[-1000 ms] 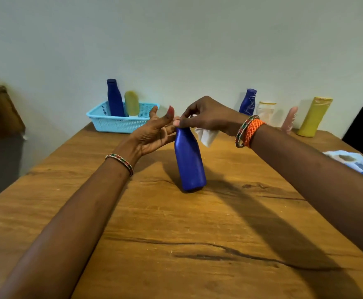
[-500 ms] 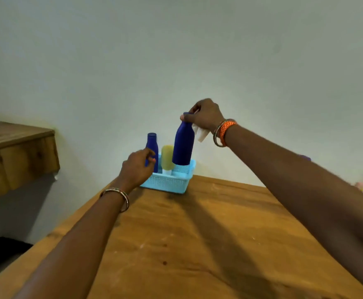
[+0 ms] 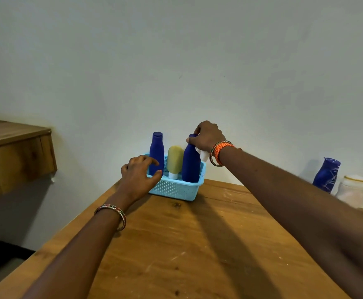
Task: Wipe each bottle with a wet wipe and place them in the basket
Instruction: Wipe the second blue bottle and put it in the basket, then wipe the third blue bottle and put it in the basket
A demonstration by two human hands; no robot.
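Note:
A light blue basket (image 3: 176,189) stands at the table's far edge by the wall. In it are a blue bottle (image 3: 156,153) at the left and a yellow tube (image 3: 174,161) standing cap down in the middle. My right hand (image 3: 207,135) grips the top of a second blue bottle (image 3: 191,166), which stands upright in the basket's right end. A white wet wipe (image 3: 203,155) hangs from that same hand. My left hand (image 3: 138,173) hovers at the basket's left front corner, fingers loosely curled, holding nothing.
Along the wall at the right stand a patterned blue bottle (image 3: 326,174) and a white jar (image 3: 354,188). The wooden table (image 3: 176,244) stretches toward me. A wooden shelf (image 3: 14,152) juts from the left, beyond the table's left edge.
My right hand has lowered the blue bottle from above the basket down into its right end. My left hand has moved from the left bottle toward the basket's front corner.

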